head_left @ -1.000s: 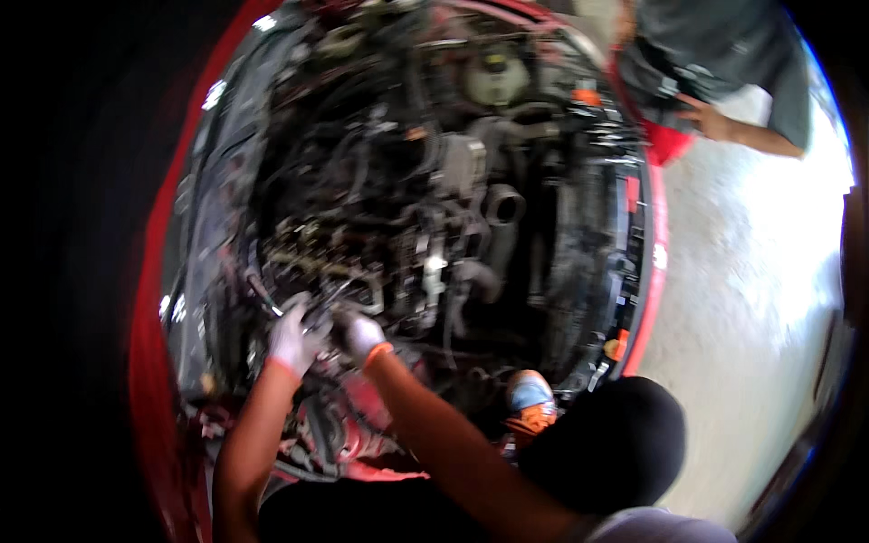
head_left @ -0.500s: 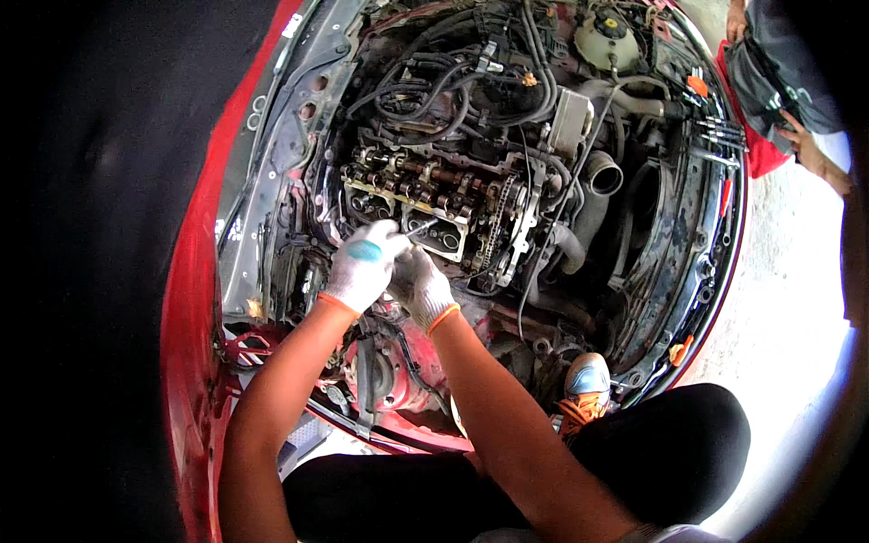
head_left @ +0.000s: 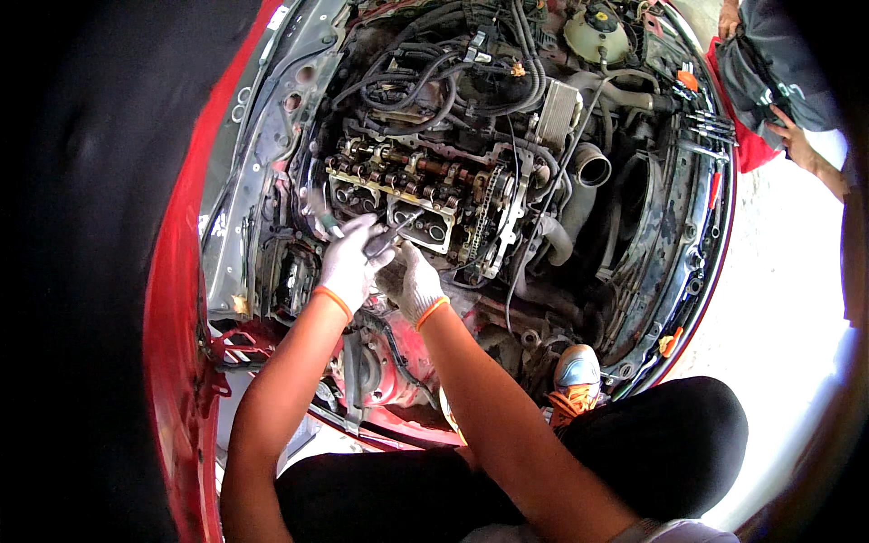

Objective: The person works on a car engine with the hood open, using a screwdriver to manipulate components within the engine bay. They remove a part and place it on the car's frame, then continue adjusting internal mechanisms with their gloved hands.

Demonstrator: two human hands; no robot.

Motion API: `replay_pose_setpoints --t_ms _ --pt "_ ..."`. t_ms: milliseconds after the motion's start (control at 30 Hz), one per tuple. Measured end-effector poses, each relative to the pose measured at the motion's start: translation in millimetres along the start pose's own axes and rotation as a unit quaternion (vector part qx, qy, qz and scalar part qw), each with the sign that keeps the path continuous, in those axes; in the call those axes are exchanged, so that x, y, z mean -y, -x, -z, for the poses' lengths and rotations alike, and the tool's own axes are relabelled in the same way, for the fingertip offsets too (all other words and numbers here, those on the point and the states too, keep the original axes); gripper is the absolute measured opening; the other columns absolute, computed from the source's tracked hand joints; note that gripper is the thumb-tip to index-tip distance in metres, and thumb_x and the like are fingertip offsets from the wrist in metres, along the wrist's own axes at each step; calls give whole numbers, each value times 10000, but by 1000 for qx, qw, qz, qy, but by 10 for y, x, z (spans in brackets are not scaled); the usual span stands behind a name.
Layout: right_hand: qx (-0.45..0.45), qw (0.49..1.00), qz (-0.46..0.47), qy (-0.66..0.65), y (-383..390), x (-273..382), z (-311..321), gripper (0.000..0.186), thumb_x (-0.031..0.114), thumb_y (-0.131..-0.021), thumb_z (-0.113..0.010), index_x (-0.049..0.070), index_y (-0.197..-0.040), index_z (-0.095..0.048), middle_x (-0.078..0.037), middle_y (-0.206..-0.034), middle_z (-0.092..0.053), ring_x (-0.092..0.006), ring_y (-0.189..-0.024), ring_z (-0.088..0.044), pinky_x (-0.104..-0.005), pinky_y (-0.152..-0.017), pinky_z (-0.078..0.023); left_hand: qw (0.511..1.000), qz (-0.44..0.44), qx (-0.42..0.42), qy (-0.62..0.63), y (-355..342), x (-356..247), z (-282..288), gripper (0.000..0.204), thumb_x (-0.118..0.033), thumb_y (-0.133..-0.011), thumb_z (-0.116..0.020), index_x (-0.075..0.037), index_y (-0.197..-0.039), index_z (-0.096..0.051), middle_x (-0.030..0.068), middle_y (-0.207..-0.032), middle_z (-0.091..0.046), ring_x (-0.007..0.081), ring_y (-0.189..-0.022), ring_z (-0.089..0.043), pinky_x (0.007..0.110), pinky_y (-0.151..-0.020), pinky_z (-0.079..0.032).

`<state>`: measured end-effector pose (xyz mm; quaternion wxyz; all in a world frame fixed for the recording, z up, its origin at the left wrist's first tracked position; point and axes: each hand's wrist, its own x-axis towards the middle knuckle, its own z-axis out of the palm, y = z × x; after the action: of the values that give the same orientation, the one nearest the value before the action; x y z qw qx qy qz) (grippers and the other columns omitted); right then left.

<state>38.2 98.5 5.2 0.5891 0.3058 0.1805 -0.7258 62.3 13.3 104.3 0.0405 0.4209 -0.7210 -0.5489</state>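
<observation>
My left hand [head_left: 346,264], in a white knit glove with an orange cuff, is closed around a dark-handled tool [head_left: 384,240]. The tool's slim metal shaft points up and right over the opened engine [head_left: 421,226]; its exact kind is unclear. A smeared dark shape with a greenish end [head_left: 328,222] shows just beyond the left fingers. Close beside it, my right hand [head_left: 418,285], gloved alike, has its fingers bent in near the engine's front edge. What they grip, if anything, is hidden. Beyond both hands lie the exposed camshafts [head_left: 425,169] and the timing chain [head_left: 484,213].
Black hoses [head_left: 425,90] loop behind the engine. A pale reservoir [head_left: 593,41] stands at the far right. Several metal tools [head_left: 711,127] lie along the right edge of the bay. My shoe [head_left: 577,376] rests inside the bay. Another person's hand [head_left: 795,140] shows at the right.
My left hand has turned and drawn slightly back, bringing the tool's dark handle into sight. My right hand has shifted a little. The whole view has slid slightly.
</observation>
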Motion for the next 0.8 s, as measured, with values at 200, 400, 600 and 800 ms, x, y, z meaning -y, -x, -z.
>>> replay_pose_setpoints --t_ms 200,400,600,800 --pt "1 1000 -9 7 38 30 -64 476 468 -1018 -421 63 -1141 -638 -75 -940 -697 -191 -784 -664 -337 -710 -560 888 -261 20 -378 32 -15 190 253 -78 -855 -564 -47 -1088 -658 146 -1054 -671 310 -976 -656 383 -872 -520" --pt "10 1000 20 14 -55 5 65 434 442 -1026 -431 70 -1163 -608 -128 -1059 -671 -265 -927 -668 -391 -827 -560 946 142 -96 276 18 -62 -30 278 -163 -1020 -463 -54 -1251 -574 120 -1091 -652 265 -932 -675 396 -829 -568" --pt "-24 997 -2 69 94 -32 -13 362 394 -1017 -475 77 -1118 -618 -74 -919 -675 -218 -802 -657 -367 -744 -557 982 64 -110 140 -2 74 39 259 -113 -1019 -488 -45 -1245 -594 143 -1134 -664 232 -890 -713 331 -625 -618" --pt "-46 997 -5 68 99 29 36 316 372 -998 -517 74 -1044 -612 -81 -889 -669 -232 -793 -656 -382 -731 -556 947 149 -101 268 -115 -51 210 266 -89 -996 -495 -50 -1251 -562 126 -984 -661 289 -841 -721 406 -655 -615"
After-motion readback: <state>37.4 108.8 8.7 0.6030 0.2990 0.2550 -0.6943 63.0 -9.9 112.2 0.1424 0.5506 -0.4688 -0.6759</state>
